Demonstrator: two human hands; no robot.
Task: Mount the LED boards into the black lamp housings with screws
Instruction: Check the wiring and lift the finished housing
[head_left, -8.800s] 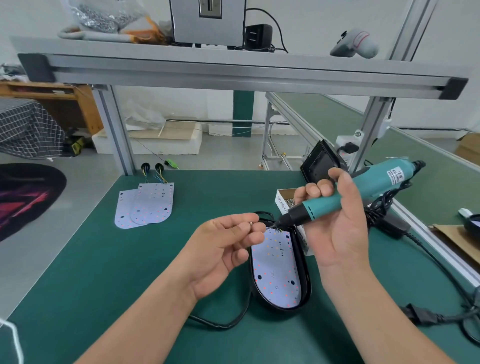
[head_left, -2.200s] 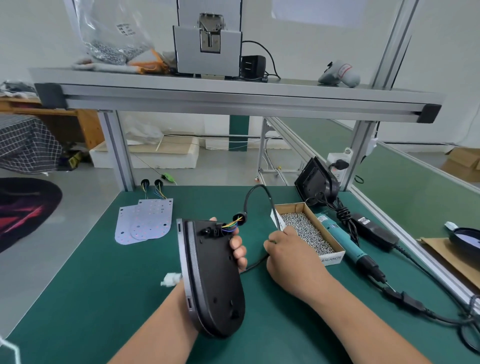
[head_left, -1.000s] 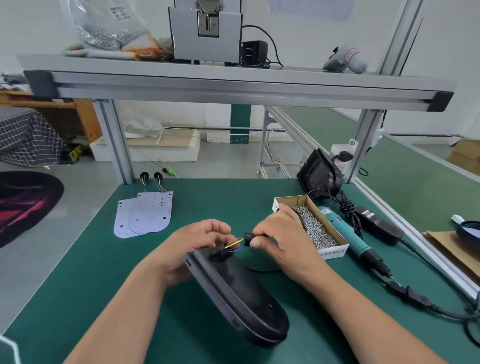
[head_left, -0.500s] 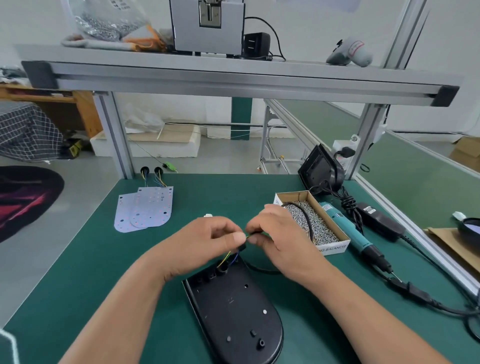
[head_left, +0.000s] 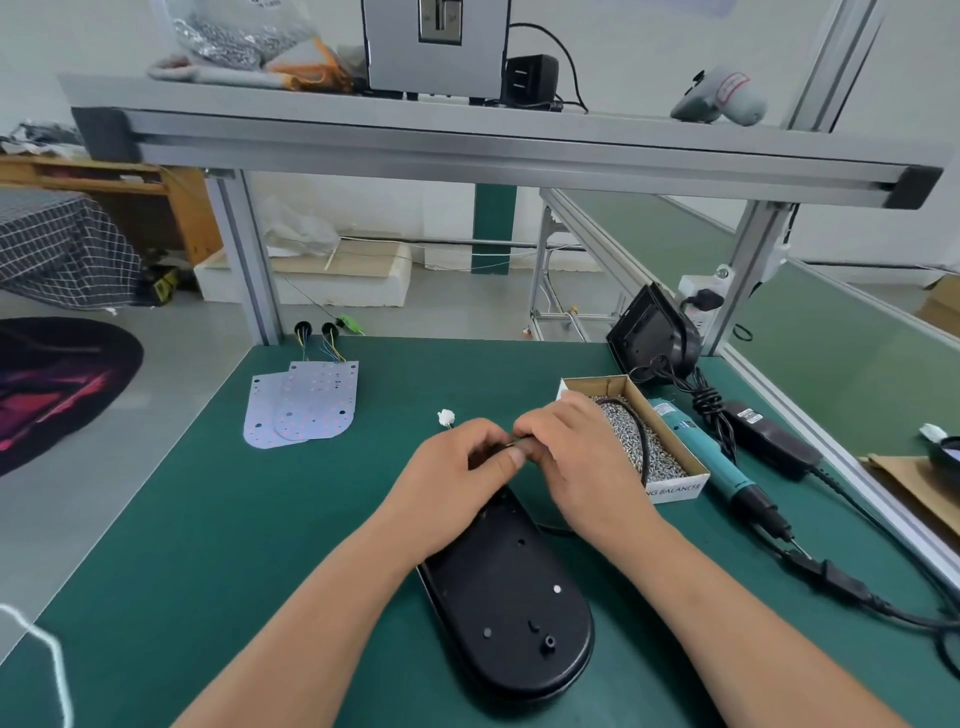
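A black lamp housing (head_left: 511, 608) lies back side up on the green mat, close in front of me. My left hand (head_left: 457, 478) and my right hand (head_left: 576, 457) meet over its far end, fingertips pinched together on the housing's black cable (head_left: 641, 441), which loops over the screw box. A white connector (head_left: 445, 417) sticks out just beyond my left hand. Two white LED boards (head_left: 306, 402) with coloured wires lie overlapped at the far left. A cardboard box of screws (head_left: 641, 447) stands to the right, with the teal electric screwdriver (head_left: 711, 462) lying beside it.
A second black housing (head_left: 652, 332) leans against the frame post at the back right. The screwdriver's power brick (head_left: 769, 439) and cords trail along the right edge. An aluminium shelf (head_left: 467, 150) crosses overhead. The mat's left edge drops to the floor.
The screwdriver was put down beside the box and the housing was turned over, back side up, and laid flat. Both hands have closed together on its cable at the far end.
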